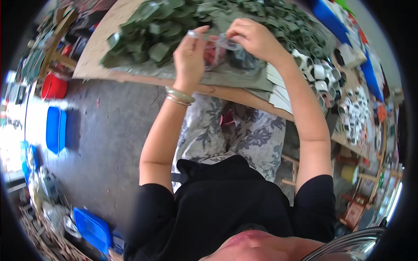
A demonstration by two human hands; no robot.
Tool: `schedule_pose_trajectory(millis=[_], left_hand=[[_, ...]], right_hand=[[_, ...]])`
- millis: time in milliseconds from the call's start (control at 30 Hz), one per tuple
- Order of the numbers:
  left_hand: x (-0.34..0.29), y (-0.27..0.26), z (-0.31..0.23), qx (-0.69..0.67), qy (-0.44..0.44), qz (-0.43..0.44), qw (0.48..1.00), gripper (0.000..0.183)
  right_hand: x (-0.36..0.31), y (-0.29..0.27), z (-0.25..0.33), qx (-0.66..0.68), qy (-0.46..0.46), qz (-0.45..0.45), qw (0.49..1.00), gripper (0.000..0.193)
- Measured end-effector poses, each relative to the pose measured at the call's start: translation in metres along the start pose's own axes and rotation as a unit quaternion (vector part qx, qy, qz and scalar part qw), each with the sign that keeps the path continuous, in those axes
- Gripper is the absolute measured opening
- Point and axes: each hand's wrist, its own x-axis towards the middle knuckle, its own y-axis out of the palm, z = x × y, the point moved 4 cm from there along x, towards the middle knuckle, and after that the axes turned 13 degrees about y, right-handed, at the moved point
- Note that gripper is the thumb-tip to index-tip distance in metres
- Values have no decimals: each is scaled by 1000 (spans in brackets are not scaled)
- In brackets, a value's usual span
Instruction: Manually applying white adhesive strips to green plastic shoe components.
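Observation:
At the near edge of the worktable, both hands are raised close together over a small clear plastic bag point(216, 58) with something red inside. My right hand point(252, 38) pinches the bag's gathered clear top between thumb and fingers. My left hand point(190, 53), with a white band round one finger and bangles at the wrist, closes its fingertips at the bag's left side; exactly what they grip is blurred. Right beside the bag lies a dark bundle in clear plastic point(244, 59). Beyond the hands, dark green cut pieces point(163, 32) are heaped on the table.
The wooden worktable point(143, 79) has its edge just before my lap. White sheets point(281, 89) lie at its right, near white and dark ring-shaped pieces point(321, 74). On the floor at left stand a red bucket point(55, 85) and a blue bin point(55, 129); another blue tub point(93, 229) is lower left.

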Motion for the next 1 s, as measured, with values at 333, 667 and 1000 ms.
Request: schedule_pose_trajectory(millis=[333,667,1000], left_hand=[[14,15,8,-11,-105,86,991,21],[17,25,-3,224,-43,234,945,15],[19,35,-16,315,127,277,899,17]], right_hand=[[-29,-13,-11,251,250,51,934,16],[-25,-29,30,114,19,-105,988,10],[-16,-20,19,157,105,-45,981,21]])
